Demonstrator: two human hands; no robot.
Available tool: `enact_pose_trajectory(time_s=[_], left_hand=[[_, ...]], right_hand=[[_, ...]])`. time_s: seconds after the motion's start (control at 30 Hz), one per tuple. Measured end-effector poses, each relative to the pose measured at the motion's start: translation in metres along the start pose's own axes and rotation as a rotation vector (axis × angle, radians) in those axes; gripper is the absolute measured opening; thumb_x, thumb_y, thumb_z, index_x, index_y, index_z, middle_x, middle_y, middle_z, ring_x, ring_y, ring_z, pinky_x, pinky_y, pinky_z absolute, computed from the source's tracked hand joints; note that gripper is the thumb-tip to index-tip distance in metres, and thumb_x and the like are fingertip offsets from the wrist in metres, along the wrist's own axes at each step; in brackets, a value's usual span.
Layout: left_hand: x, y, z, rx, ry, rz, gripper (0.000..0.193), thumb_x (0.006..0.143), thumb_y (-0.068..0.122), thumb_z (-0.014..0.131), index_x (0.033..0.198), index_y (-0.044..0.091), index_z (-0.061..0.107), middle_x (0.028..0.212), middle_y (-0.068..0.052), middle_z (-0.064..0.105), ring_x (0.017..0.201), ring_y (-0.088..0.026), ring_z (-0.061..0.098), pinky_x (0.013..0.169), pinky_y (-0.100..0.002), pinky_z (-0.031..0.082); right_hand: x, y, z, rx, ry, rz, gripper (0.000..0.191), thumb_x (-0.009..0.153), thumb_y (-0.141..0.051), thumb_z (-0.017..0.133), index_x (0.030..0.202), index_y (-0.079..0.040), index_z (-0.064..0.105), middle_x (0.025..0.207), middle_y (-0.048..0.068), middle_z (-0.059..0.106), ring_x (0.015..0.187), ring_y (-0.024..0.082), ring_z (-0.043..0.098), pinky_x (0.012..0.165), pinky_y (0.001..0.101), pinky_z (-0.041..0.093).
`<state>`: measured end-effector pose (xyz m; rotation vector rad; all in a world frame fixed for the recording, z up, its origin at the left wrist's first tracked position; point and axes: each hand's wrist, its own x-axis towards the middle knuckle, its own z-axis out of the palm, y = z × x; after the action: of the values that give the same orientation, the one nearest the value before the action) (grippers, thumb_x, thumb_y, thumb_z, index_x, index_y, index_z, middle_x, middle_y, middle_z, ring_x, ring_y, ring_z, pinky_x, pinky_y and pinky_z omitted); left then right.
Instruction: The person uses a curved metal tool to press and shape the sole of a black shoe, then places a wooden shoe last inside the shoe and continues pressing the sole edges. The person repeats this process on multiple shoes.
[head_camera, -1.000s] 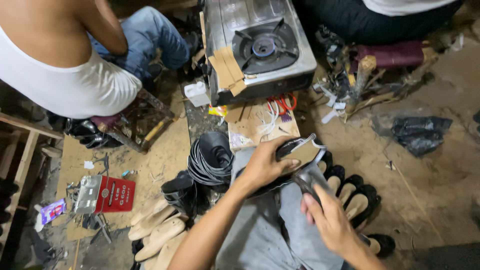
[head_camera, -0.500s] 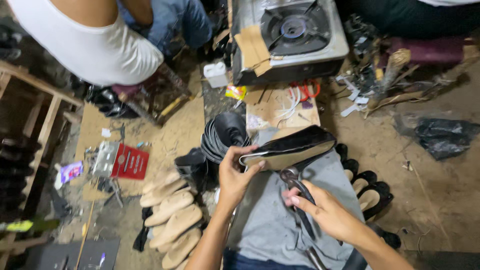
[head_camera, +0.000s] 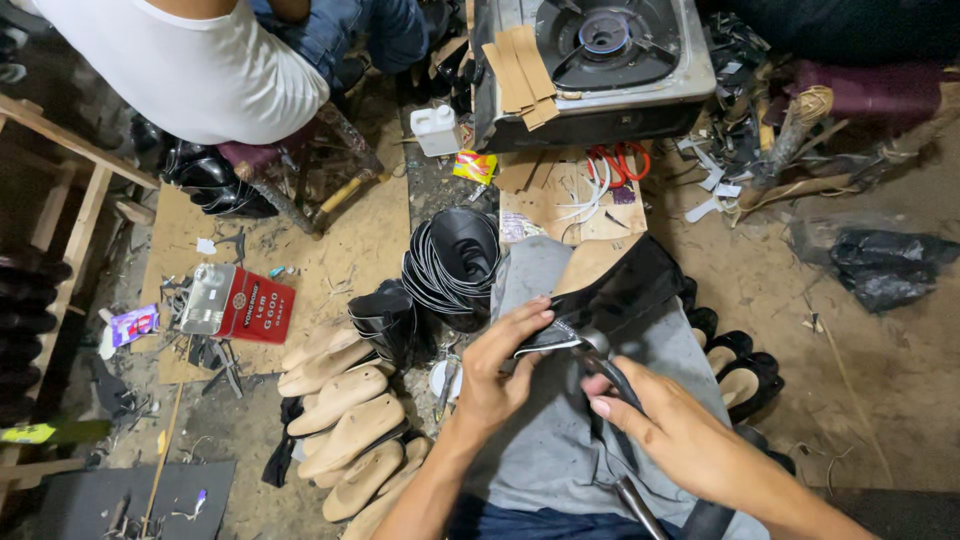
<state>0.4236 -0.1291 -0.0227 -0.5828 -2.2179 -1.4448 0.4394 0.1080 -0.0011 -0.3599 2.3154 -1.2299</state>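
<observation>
My left hand (head_camera: 498, 378) grips the near end of a black shoe (head_camera: 625, 292) that lies across my lap on a grey cloth (head_camera: 560, 440), with the fingers curled over its edge. My right hand (head_camera: 680, 440) is closed around the dark handle of a metal lasting tool (head_camera: 598, 352). The tool's head touches the shoe's edge just beside my left fingertips. Its handles run down under my right palm, so whether its jaws bite the shoe is hidden.
A gas stove (head_camera: 600, 50) stands at the top, with cardboard and red scissors (head_camera: 620, 160) below it. Left of my lap are stacked black uppers (head_camera: 450, 258), wooden lasts (head_camera: 345, 420) and a red tin (head_camera: 240, 305). Another person in a white shirt (head_camera: 180, 60) sits top left. Black shoes (head_camera: 740, 375) lie at right.
My view has shifted and drawn closer. The shoe has settled lower on my lap, and my right hand has brought the tool's head up against the edge by my left fingers.
</observation>
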Motion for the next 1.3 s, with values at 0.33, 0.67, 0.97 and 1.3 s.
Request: enact_pose_trajectory(time_s=[0.33, 0.67, 0.97, 1.3], left_hand=[[0.021, -0.036, 0.003, -0.113, 0.139, -0.326, 0.041, 0.083, -0.008, 0.070, 0.124, -0.002, 0.069, 0.118, -0.015, 0.077, 0.107, -0.021, 0.075, 0.094, -0.030, 0.056], [0.036, -0.065, -0.003, -0.457, -0.068, -0.491, 0.047, 0.082, -0.001, 0.067, 0.129, -0.001, 0.063, 0.126, -0.007, 0.070, 0.116, -0.013, 0.065, 0.103, -0.029, 0.049], [0.061, -0.081, 0.000, -0.085, -0.233, -0.467, 0.041, 0.090, 0.022, 0.077, 0.123, -0.001, 0.072, 0.100, -0.014, 0.080, 0.086, -0.014, 0.073, 0.081, -0.029, 0.056], [0.069, -0.057, -0.019, 0.030, -0.436, -0.374, 0.061, 0.076, 0.014, 0.083, 0.131, 0.002, 0.061, 0.102, -0.019, 0.076, 0.082, -0.025, 0.074, 0.076, -0.035, 0.056]], right_hand=[[0.067, -0.015, 0.053, 0.057, 0.450, -0.251, 0.020, 0.100, -0.021, 0.056, 0.100, -0.002, 0.052, 0.085, 0.019, 0.063, 0.076, 0.036, 0.062, 0.069, 0.0452, 0.049], [0.082, -0.001, 0.048, -0.164, 0.313, 0.032, 0.023, 0.100, -0.024, 0.055, 0.108, -0.003, 0.046, 0.097, 0.028, 0.064, 0.089, 0.051, 0.062, 0.073, 0.0574, 0.047], [0.069, 0.006, 0.030, -0.306, 0.326, -0.417, 0.030, 0.095, -0.017, 0.054, 0.114, 0.002, 0.044, 0.099, 0.031, 0.060, 0.089, 0.053, 0.060, 0.070, 0.0558, 0.048], [0.078, 0.004, 0.029, -0.137, 0.379, -0.052, 0.025, 0.100, -0.027, 0.054, 0.105, -0.003, 0.049, 0.085, 0.028, 0.065, 0.084, 0.049, 0.062, 0.068, 0.0546, 0.047]])
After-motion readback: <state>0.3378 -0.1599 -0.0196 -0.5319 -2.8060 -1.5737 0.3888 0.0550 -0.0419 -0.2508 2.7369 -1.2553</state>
